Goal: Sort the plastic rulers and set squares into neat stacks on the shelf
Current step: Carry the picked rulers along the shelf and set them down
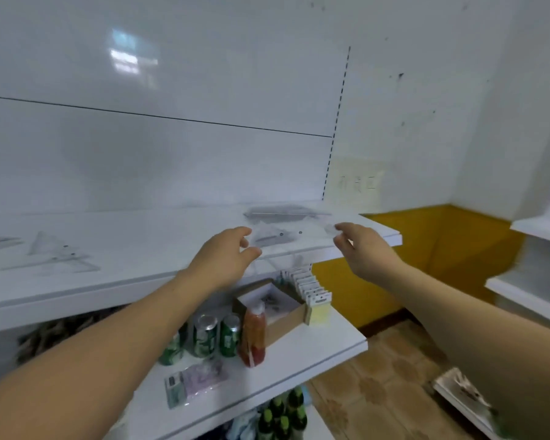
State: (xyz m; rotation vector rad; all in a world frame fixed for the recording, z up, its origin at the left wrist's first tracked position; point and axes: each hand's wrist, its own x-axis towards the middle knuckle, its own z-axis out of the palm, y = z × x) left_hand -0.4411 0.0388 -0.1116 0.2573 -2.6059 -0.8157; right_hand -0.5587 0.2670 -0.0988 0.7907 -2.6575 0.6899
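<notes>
Rulers and set squares of clear plastic lie scattered on the white shelf (140,281). One clear ruler (294,241) is held between both hands just above the shelf's right front corner, its long axis running left to right, roughly along the shelf's front edge; blur hides its exact outline. The left hand (226,258) pinches its left end with thumb and fingers curled, and the right hand (359,249) pinches the right end the same way. Behind it, near the back panel, a stack of rulers (286,214) lies with the same left-right axis. A small set square (273,238) lies just beneath the held ruler. Far to the left, well apart, more set squares (58,252) lie overlapping, points facing the wall.

On the lower shelf (331,341) an open cardboard box (286,322) holds small items too blurred to tell, with a row of carded packets (311,287) just beside it. Green cans (216,335) and an orange bottle (253,335) stand in front of the box. Most of the upper shelf's middle is bare, and its right edge ends at a gap before the yellow wall (442,246).
</notes>
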